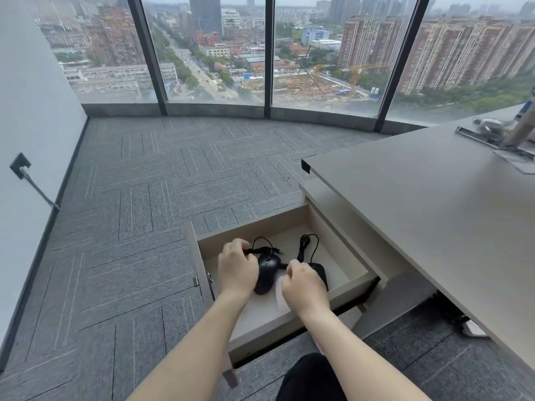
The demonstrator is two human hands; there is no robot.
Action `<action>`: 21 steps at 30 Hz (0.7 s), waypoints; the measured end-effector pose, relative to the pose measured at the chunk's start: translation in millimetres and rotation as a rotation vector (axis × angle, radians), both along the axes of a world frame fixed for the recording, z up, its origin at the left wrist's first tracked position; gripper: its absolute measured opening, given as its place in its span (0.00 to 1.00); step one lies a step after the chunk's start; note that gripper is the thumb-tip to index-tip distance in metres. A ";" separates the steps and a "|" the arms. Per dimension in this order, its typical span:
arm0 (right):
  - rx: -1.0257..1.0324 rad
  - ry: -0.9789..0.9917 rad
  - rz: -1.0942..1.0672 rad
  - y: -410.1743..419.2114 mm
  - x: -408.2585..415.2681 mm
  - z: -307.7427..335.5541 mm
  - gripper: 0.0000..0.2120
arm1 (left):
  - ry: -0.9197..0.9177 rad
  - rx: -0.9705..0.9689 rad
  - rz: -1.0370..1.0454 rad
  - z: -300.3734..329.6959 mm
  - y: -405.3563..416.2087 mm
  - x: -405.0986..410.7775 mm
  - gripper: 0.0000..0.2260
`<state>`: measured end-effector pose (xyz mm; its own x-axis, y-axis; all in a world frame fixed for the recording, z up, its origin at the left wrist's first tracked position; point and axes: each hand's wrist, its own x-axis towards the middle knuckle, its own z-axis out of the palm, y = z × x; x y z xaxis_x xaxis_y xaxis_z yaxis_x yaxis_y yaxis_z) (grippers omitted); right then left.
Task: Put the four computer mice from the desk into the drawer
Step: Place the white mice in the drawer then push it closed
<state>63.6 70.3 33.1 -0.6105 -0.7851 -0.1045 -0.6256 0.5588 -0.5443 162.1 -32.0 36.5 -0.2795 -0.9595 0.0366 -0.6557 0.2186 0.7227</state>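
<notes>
Down inside the open pale wooden drawer [292, 318], below the near-left corner of the grey desk [434, 204], lie the mice. One black plastic corded mouse [267, 272] sits by the drawer's left wall, with its thin black cord looped toward the far wall. A second black mouse [318, 272] lies just right of it, partly hidden, with its cord in a bundle behind it. A white mouse-like thing [280, 293] peeks out between the two wrists; what it is cannot be told for sure.

The left hand [237, 269] is curled, touching the first mouse's left side, and seems to pinch its cord. The right hand [304, 280] is curled narrow over the second mouse; whether it holds anything cannot be told.

No mouse shows on the desk top, so the job looks nearly done. A mouse is likely light, hard and smooth, so it could slip. Holding it around both sides of the body would be best, not by the floppy cord.
</notes>
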 end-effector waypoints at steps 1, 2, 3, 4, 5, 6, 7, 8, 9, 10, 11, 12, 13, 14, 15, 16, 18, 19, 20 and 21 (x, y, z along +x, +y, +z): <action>-0.049 0.001 0.015 7.6 5.5 4.7 0.08 | 0.103 -0.069 0.010 11.2 -0.8 6.1 0.12; -0.095 0.003 0.041 15.2 12.8 9.2 0.07 | 0.177 -0.123 0.028 20.4 -2.1 13.2 0.11; -0.134 0.001 0.077 22.4 22.1 12.2 0.07 | 0.221 -0.152 0.057 27.3 -4.0 22.0 0.10; -0.167 -0.007 0.120 29.3 32.6 15.2 0.08 | 0.243 -0.157 0.093 30.8 -6.7 32.3 0.10; -0.186 -0.020 0.163 35.6 44.0 17.3 0.08 | 0.249 -0.143 0.128 31.0 -10.3 43.7 0.10; -0.195 -0.035 0.203 41.0 55.9 18.5 0.09 | 0.246 -0.109 0.165 28.9 -13.7 55.6 0.11; -0.195 -0.045 0.239 45.6 67.6 19.0 0.10 | 0.246 -0.056 0.203 25.0 -16.0 67.5 0.11; -0.190 -0.054 0.270 49.9 78.9 18.9 0.12 | 0.250 0.014 0.239 18.6 -17.3 79.6 0.12; -0.181 -0.057 0.295 53.7 89.1 17.9 0.13 | 0.260 0.097 0.271 11.6 -16.7 90.7 0.13; -0.166 -0.059 0.315 57.6 98.5 16.7 0.16 | 0.276 0.181 0.294 3.2 -15.0 100.8 0.14; -0.139 -0.062 0.335 61.3 106.7 14.7 0.19 | 0.295 0.253 0.303 -4.9 -11.4 109.4 0.15; -0.111 -0.063 0.355 65.1 114.1 12.4 0.22 | 0.324 0.318 0.304 -13.1 -7.0 116.7 0.17; -0.080 -0.058 0.370 68.3 120.7 9.4 0.24 | 0.365 0.383 0.299 -20.3 -2.3 122.3 0.18; -0.057 -0.042 0.377 71.5 126.3 5.9 0.24 | 0.419 0.452 0.287 -26.2 3.6 125.7 0.18; -0.044 -0.016 0.378 73.4 131.2 1.8 0.23 | 0.479 0.533 0.267 -31.2 9.5 127.6 0.17; -0.039 0.015 0.374 74.2 134.7 -3.0 0.20 | 0.532 0.614 0.237 -34.8 15.3 127.9 0.17; -0.049 0.058 0.345 74.0 138.4 -11.8 0.15 | 0.590 0.728 0.165 -39.3 25.7 125.3 0.17; -0.056 0.063 0.325 73.4 138.8 -15.0 0.13 | 0.606 0.748 0.148 -40.9 29.1 123.4 0.17; -0.062 0.059 0.307 73.0 139.0 -16.9 0.12 | 0.623 0.752 0.150 -42.3 30.9 121.3 0.17; -0.064 0.051 0.292 73.0 138.7 -18.4 0.11 | 0.640 0.751 0.157 -42.9 32.1 118.8 0.16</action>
